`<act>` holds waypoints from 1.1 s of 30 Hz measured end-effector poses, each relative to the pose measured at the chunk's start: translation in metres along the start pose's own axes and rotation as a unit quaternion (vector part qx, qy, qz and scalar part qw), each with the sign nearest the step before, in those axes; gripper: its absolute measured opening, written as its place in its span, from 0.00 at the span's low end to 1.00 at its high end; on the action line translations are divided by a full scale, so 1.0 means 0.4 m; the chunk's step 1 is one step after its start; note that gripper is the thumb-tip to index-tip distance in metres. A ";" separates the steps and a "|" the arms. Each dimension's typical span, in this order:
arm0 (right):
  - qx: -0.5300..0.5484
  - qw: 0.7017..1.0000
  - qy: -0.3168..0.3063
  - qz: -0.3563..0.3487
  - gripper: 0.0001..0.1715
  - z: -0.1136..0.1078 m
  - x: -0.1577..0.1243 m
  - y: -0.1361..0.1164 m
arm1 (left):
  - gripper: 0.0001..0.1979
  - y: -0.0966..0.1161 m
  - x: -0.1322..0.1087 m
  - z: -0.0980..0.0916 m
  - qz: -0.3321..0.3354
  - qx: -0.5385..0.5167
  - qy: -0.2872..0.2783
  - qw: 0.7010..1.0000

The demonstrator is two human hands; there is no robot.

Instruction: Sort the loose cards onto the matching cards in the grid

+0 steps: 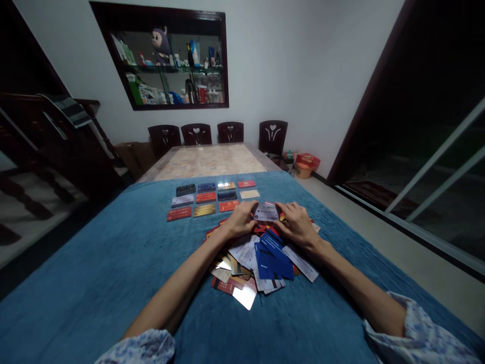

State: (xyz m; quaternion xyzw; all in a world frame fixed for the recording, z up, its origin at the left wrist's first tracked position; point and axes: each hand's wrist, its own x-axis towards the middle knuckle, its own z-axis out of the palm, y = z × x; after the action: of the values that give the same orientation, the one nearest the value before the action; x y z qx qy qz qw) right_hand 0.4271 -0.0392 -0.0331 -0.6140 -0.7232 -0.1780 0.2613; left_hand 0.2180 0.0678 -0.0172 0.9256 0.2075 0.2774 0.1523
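Observation:
Between my two hands is a pale silver-grey plastic card point(266, 212), held by its left and right edges. My left hand point(242, 218) pinches its left side, and my right hand point(297, 222) grips the right side. Whether more cards lie behind it I cannot tell. Under and in front of the hands spreads a loose heap of cards, with blue cards point(275, 260), a white card point(301, 263) and a shiny card point(245, 294) on top. Beyond my left hand, cards lie sorted in rows by colour, among them a red stack point(179, 214) and a gold stack point(204, 210).
A blue cloth point(151, 253) covers the near part of the long table, whose patterned top point(212, 159) shows at the far end. Dark chairs point(273, 135) stand around that end. A wall cabinet point(170, 65) holds bottles and a plush toy. At right is a sliding door point(424, 162).

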 end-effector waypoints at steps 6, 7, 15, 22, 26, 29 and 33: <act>0.028 1.000 -0.008 -0.004 0.26 0.000 0.002 0.011 | 0.25 0.001 -0.001 -0.001 -0.015 0.027 -0.013 0.999; 0.031 0.999 -0.009 -0.006 0.26 0.000 0.003 0.012 | 0.23 0.004 -0.002 -0.004 -0.017 0.029 -0.015 0.999; 0.080 0.995 -0.051 -0.009 0.28 0.007 0.020 0.032 | 0.14 0.017 -0.007 -0.039 -0.013 0.057 -0.057 0.997; 0.124 0.987 -0.105 -0.008 0.29 0.000 0.044 0.031 | 0.12 0.002 -0.015 -0.047 -0.032 0.039 -0.064 0.997; 0.118 0.983 -0.135 -0.028 0.21 -0.017 0.064 0.021 | 0.12 -0.001 -0.024 -0.056 -0.055 0.045 -0.073 0.995; 0.105 0.982 -0.145 -0.051 0.19 -0.024 0.083 0.012 | 0.13 -0.004 -0.034 -0.069 -0.070 0.050 -0.077 0.993; 0.094 0.980 -0.157 -0.075 0.19 -0.019 0.110 -0.005 | 0.16 -0.009 -0.050 -0.095 -0.086 0.072 -0.087 0.990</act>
State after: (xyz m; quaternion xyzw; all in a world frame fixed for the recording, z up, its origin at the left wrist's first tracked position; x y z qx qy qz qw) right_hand 0.4216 -0.0089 -0.0008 -0.5512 -0.8127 -0.0296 0.1865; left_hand 0.1797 0.0677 0.0028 0.9334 0.2917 0.1663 0.1263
